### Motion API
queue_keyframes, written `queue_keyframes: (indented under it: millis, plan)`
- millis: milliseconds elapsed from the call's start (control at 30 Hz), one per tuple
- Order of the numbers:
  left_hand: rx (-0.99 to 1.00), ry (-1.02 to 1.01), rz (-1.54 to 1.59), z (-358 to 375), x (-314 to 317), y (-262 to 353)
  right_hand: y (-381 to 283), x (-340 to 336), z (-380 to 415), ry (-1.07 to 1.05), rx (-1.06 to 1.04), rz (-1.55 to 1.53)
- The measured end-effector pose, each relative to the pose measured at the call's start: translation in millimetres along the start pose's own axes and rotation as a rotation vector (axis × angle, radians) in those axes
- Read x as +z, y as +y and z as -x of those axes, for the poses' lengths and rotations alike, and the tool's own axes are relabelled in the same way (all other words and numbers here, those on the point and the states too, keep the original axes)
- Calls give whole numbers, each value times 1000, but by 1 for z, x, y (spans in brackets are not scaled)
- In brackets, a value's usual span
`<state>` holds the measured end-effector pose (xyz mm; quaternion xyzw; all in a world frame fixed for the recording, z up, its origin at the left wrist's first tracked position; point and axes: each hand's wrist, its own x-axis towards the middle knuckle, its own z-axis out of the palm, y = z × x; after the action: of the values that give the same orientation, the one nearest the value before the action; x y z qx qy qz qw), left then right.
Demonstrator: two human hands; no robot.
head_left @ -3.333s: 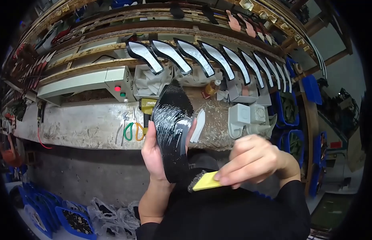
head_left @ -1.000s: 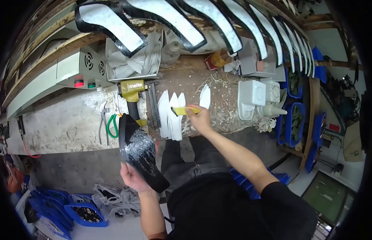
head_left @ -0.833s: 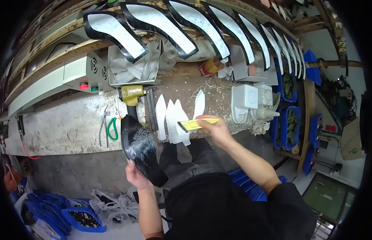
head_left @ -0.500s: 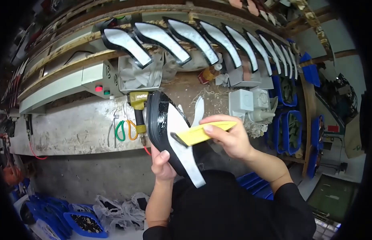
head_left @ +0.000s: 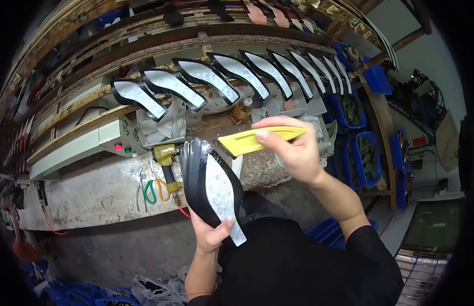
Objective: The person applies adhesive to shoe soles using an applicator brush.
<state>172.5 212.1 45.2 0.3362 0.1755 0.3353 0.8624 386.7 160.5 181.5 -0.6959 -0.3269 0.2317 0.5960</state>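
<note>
My left hand grips a thick bundle of black shoe insoles by its lower end, with layered edges showing along its left side. A white, sole-shaped piece lies on the top face, and my thumb presses on its narrow end. In my right hand is a brush with a flat yellow handle, pinched between thumb and fingers. Its dark bristles are just off the upper right edge of the bundle. Behind the bundle, a loose white piece is partly hidden.
A row of black insoles with white centres rests along the wooden rack. On the bench lie a pneumatic tool, orange-and-green-handled scissors and pliers. Blue baskets stand at the right.
My right hand has raised the brush up off the white face. My left hand has lowered the bundle slightly, and the camera view has shifted.
</note>
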Motion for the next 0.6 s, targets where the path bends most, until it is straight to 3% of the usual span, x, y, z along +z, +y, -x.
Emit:
queue_keyframes:
  millis: [133, 333, 467, 500, 600]
  plan:
    - [-93, -19, 95, 4, 4, 11, -39, -25, 16, -365, -125, -38]
    - [-178, -11, 150, -6, 29, 5, -31, -61, 9, -127, -78, 192]
    - [-149, -134, 201, -13, 57, -8, -46, -80, 0, -367, -700, 215]
    - [-146, -153, 204, -15, 68, -12, -43, -90, 1, -359, -703, 209]
    - [-250, -68, 536, -31, 122, -15, -17, -117, 0, -600, -707, 259]
